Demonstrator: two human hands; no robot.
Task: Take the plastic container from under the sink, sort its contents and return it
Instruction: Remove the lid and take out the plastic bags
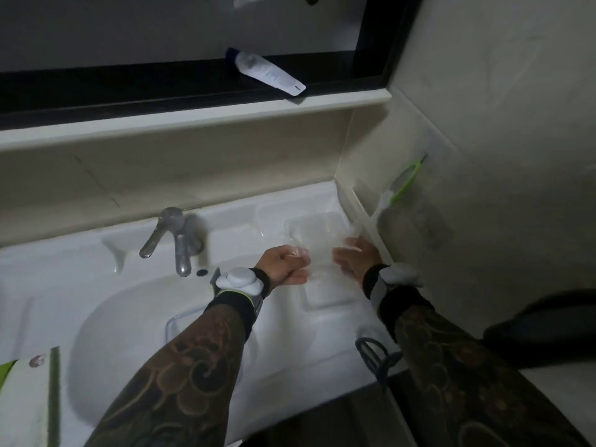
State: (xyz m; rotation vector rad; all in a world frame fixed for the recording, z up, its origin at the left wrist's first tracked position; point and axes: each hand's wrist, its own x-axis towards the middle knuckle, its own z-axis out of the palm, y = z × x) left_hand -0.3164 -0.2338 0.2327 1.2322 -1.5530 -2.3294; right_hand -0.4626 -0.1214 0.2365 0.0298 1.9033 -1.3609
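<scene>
Head view showed both hands at the clear plastic container [317, 233], right of the faucet [175, 240]: left hand [287, 264] and right hand [354, 259] grasped its near rim. Sorting seemingly underway; next, steady lifting.

I see a home bathroom: white ceramic washbasin [96, 333], chrome lever tap [175, 240], white squeeze tube [267, 71] on black-framed ledge.

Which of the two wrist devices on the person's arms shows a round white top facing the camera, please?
The one on the left wrist, nearest the tap. Its round white disc faces up, while the right wrist's device is turned sideways, showing only its edge.
</scene>
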